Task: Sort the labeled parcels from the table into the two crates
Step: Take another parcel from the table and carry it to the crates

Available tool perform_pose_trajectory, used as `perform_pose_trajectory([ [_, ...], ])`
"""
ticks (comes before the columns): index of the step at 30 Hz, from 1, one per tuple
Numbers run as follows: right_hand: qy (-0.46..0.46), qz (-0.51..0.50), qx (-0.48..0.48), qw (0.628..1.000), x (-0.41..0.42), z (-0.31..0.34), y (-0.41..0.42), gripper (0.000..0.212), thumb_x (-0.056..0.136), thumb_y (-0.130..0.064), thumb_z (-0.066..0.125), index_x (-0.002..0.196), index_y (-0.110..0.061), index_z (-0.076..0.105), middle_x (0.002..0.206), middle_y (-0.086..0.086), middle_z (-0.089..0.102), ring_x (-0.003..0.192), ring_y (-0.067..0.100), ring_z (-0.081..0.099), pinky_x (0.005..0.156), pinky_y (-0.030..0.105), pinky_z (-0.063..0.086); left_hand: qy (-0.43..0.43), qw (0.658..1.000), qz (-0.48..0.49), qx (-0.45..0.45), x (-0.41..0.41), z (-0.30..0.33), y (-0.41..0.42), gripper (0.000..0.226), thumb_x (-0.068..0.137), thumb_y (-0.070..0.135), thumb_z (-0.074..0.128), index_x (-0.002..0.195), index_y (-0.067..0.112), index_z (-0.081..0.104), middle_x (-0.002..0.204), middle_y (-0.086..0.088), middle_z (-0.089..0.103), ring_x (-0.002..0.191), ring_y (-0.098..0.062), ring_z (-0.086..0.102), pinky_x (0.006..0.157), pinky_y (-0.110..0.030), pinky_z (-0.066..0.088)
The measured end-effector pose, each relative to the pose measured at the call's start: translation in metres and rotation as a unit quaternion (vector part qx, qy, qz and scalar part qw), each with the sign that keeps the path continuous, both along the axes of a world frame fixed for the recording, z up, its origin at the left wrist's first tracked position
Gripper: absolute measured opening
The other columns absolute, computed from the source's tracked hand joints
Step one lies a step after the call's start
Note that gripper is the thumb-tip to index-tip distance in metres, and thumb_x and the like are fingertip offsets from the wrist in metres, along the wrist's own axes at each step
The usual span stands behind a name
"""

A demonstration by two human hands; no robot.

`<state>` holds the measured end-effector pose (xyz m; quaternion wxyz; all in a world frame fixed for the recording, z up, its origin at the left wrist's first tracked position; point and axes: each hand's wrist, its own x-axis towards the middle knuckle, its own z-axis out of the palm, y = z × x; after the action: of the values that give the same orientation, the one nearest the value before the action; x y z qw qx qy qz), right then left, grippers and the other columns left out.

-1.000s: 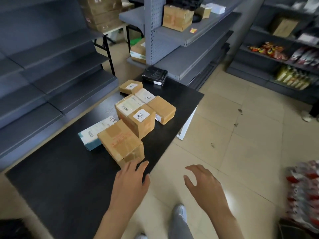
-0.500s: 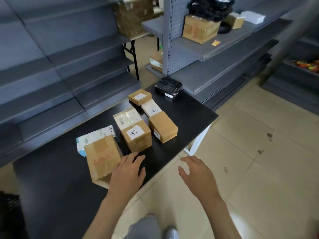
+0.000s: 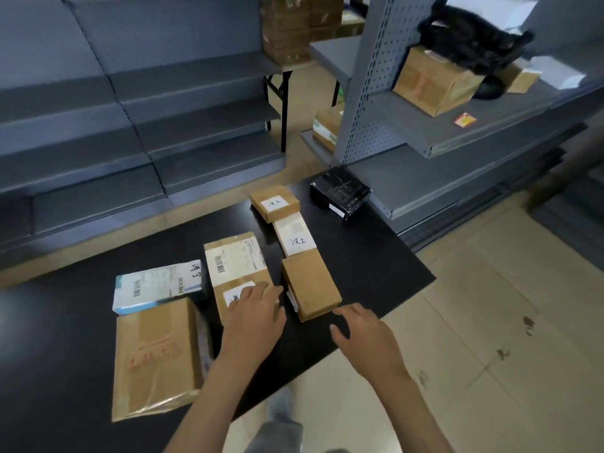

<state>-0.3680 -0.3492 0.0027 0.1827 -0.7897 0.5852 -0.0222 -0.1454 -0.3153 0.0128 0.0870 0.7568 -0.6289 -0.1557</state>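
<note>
Head view: left hand (image 3: 253, 317) flat on labeled box (image 3: 240, 274), fingers (image 3: 261, 291) straight, gripping nothing. Right hand (image 3: 362, 335) hovering beside plain box (image 3: 310, 289), fingers loosely spread, empty. Six more parcels on black surface (image 3: 65, 322); crates unseen.

Parcels crowd the table (image 3: 376, 256) centre: brown box (image 3: 310, 289) just right of the taped box (image 3: 237, 273), w/ only a narrow gap btwn. We see bare tabletop to the right and near edge, open for approach. Large brown parcel (image 3: 157, 358) blocks the left; it seems to touch the white-blue box (image 3: 157, 286). Black box (image 3: 340, 192) sits far corner.
</note>
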Motion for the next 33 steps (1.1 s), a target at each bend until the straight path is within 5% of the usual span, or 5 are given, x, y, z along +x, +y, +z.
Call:
perform_pose_trajectory([
  [11, -0.021, 0.081, 0.113, 0.99, -0.015, -0.039, -0.112, 0.037, 0.102, -0.04, 0.053, 0.138, -0.032, 0.054, 0.131, -0.01, 0.058, 0.112, 0.008, 0.057, 0.09, 0.028, 0.051, 0.087, 0.995, 0.053, 0.024, -0.024, -0.034, -0.046, 0.046, 0.106, 0.036, 0.052, 0.151, 0.03, 0.046, 0.154, 0.006, 0.045, 0.137, -0.015, 0.044, 0.111, -0.03, 0.041],
  [16, -0.059, 0.128, 0.233, 0.962, -0.021, -0.063, -0.154, 0.046, 0.099, -0.039, 0.056, 0.143, -0.034, 0.043, 0.133, -0.005, 0.052, 0.115, 0.014, 0.055, 0.094, 0.037, 0.052, 0.19, 0.975, 0.112, 0.033, -0.061, -0.051, -0.065, 0.046, 0.104, 0.028, 0.059, 0.148, 0.026, 0.047, 0.144, 0.008, 0.052, 0.126, -0.009, 0.053, 0.093, -0.005, 0.033],
  [24, -0.12, 0.127, 0.441, 0.881, -0.02, -0.099, -0.198, 0.084, 0.09, -0.046, 0.07, 0.158, -0.043, 0.022, 0.154, -0.009, 0.043, 0.134, 0.016, 0.047, 0.106, 0.035, 0.044, 0.287, 0.889, 0.339, 0.111, -0.097, -0.113, -0.093, 0.082, 0.101, 0.021, 0.06, 0.165, 0.011, 0.01, 0.169, -0.013, 0.022, 0.156, -0.027, 0.021, 0.122, -0.032, 0.02],
  [27, -0.128, 0.107, 0.472, 0.866, -0.022, -0.112, -0.199, 0.094, 0.086, -0.049, 0.069, 0.161, -0.04, 0.012, 0.156, -0.012, 0.041, 0.138, 0.016, 0.046, 0.112, 0.038, 0.042, 0.324, 0.851, 0.395, 0.119, -0.108, -0.125, -0.104, 0.082, 0.104, 0.025, 0.056, 0.165, 0.009, 0.002, 0.17, -0.015, 0.02, 0.155, -0.032, 0.025, 0.123, -0.038, 0.024],
  [33, -0.17, 0.055, 0.461, 0.869, -0.021, -0.123, -0.193, 0.095, 0.086, -0.041, 0.066, 0.162, -0.033, 0.011, 0.153, -0.007, 0.046, 0.134, 0.018, 0.051, 0.111, 0.038, 0.043, 0.376, 0.799, 0.467, 0.043, -0.126, -0.135, -0.116, 0.066, 0.103, 0.025, 0.06, 0.161, 0.015, 0.03, 0.158, -0.002, 0.044, 0.143, -0.02, 0.044, 0.116, -0.033, 0.037],
])
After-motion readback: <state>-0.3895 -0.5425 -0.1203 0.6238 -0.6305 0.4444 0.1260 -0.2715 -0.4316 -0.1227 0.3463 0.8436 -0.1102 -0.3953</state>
